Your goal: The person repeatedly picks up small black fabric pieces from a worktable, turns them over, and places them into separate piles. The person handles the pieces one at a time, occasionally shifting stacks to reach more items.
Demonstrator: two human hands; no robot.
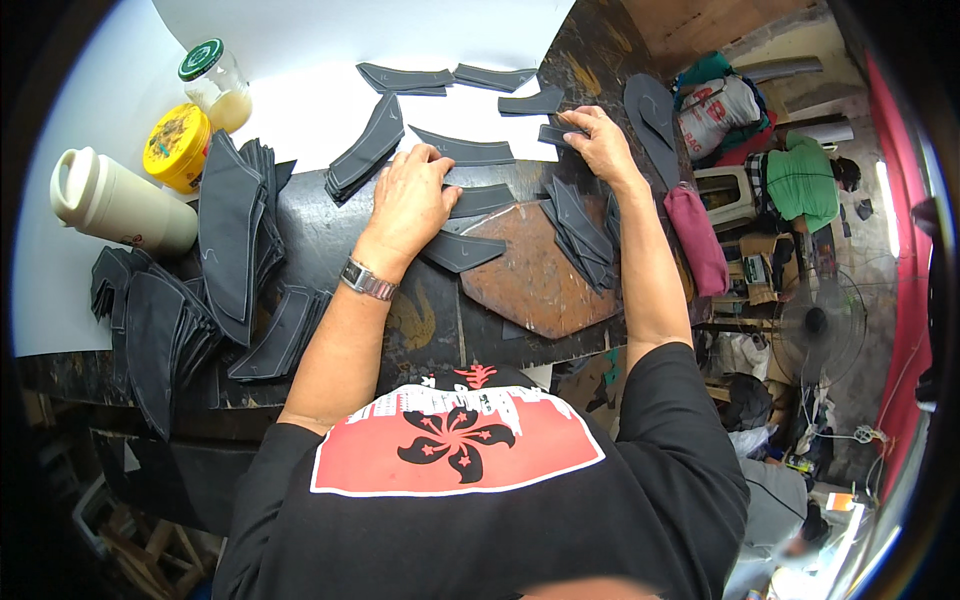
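Stacks of dark cut pieces fill the left of the frame, leaning against each other beside a white jug, a yellow tin and a glass jar on the white sheet at the upper left. Just right of them, at centre, the left hand lies flat with fingers spread, pressing on a curved dark piece on the counter; it grips nothing. Below it sits a brown board with a small fan of pieces on its right edge. At upper centre right, the right hand has its fingertips pinched on a short dark strip at the edge of the white sheet. Judging from this, the leaning stacks on the left could slide and mix if a forearm brushes them, and the fanned pieces by the board could be knocked off the counter's right edge, since they sit close under the right wrist.
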